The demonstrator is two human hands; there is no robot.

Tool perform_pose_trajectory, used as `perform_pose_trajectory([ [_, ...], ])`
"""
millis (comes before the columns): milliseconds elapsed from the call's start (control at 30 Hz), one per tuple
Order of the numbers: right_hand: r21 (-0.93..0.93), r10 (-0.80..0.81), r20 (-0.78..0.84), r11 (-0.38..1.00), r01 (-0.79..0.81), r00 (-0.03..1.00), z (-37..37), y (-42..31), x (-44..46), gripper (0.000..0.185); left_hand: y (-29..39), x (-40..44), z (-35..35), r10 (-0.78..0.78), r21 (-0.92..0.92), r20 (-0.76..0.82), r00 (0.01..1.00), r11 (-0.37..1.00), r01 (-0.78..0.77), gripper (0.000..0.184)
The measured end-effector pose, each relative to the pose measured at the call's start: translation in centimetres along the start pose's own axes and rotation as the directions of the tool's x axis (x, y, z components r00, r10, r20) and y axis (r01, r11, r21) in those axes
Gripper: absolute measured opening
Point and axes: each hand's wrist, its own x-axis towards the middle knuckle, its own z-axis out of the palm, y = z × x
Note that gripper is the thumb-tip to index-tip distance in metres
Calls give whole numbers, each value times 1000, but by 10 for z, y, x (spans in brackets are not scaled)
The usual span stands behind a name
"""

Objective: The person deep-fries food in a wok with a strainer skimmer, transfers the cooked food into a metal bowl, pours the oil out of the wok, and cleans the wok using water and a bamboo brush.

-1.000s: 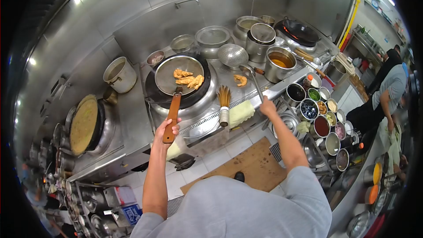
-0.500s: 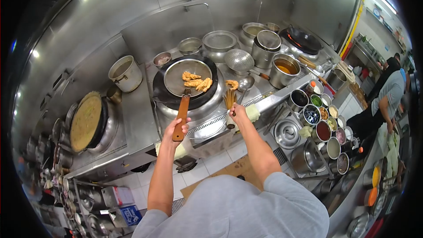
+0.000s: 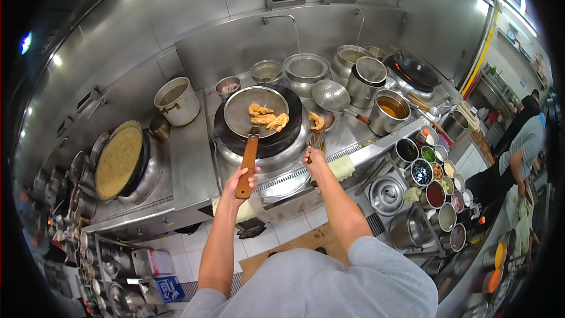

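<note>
My left hand (image 3: 240,183) is closed around the wooden handle (image 3: 250,159) of a round mesh strainer (image 3: 238,109). Several golden fried pieces (image 3: 268,119) sit in the strainer's mesh, above a black wok (image 3: 294,135). My right hand (image 3: 316,159) grips the thin handle of a metal ladle (image 3: 329,121), whose bowl is right of the wok. One curled fried piece (image 3: 316,121) shows at the ladle bowl; whether it lies in the bowl or beside it I cannot tell. A bamboo brush (image 3: 312,139) is partly hidden behind the right hand.
A perforated skimmer (image 3: 331,95) and a pot of amber liquid (image 3: 392,109) stand to the right. Seasoning containers (image 3: 434,194) crowd the right side. A wide pan of pale liquid (image 3: 119,162) and a tall pot (image 3: 176,101) are left. Another person (image 3: 521,147) works at far right.
The camera view has shifted, so the stove appears slightly lower and farther right. The ladle bowl is closer to the curled fried piece. Both hands keep their grips.
</note>
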Motion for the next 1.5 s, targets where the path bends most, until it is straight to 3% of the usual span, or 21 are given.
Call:
perform_pose_trajectory([
  [133, 212, 39, 125, 975, -66, 991, -27, -12, -16, 18, 2, 2, 0, -6, 25, -39, 999, 1000, 7, 38],
  [433, 149, -60, 208, 988, 29, 976, -41, -93, -85, 16, -1, 25, 24, -31, 15, -4, 1000, 999, 31, 39],
  [700, 190, -67, 392, 982, -10, 917, -20, -187, -125, 13, -50, 87, 83, -117, 109, 107, 987, 988, 105, 41],
  [767, 54, -177, 350, 984, 169, 920, -12, -197, -138, 11, -73, 102, 94, -152, 113, 116, 982, 984, 139, 39],
  [967, -157, -126, 310, 971, 182, 942, -38, -221, -126, 14, -133, 143, 105, -348, 6, 119, 930, 937, 350, 34],
  [1033, -576, -137, 285, 766, 284, 949, -62, -221, -106, 12, -150, 149, 106, -361, -44, 118, 925, 929, 368, 29],
  [1067, -721, -294, 213, 596, 353, 932, -68, -211, -113, 13, -156, 148, 108, -335, -13, 124, 934, 941, 339, 30],
  [1133, -939, -558, 323, -90, 332, 764, -109, -194, -96, 46, -168, 149, 105, -334, -10, 114, 936, 942, 337, 30],
  [1167, -884, -626, 439, -429, 186, 644, -117, -192, -101, 61, -172, 150, 106, -330, -6, 106, 938, 943, 332, 31],
  [1200, -883, -621, 439, -432, 184, 650, -123, -197, -103, 61, -174, 149, 105, -329, 2, 111, 938, 944, 331, 31],
  [1267, -941, -563, 328, -269, 208, 758, -134, -203, -119, 66, -177, 144, 104, -321, 19, 100, 942, 947, 320, 32],
  [1300, -943, -555, 321, -265, 202, 768, -139, -206, -124, 66, -180, 141, 102, -314, 47, 94, 945, 949, 311, 32],
  [1333, -934, -564, 356, -245, 260, 745, -141, -209, -126, 66, -181, 139, 99, -327, 61, 136, 935, 945, 322, 45],
  [1400, -903, -590, 421, -203, 377, 689, -149, -214, -124, 65, -182, 135, 99, -322, 78, 135, 937, 946, 314, 45],
  [1500, -909, -605, 398, -158, 386, 690, -143, -212, -141, 65, -181, 130, 102, -313, 94, 145, 939, 949, 302, 45],
])
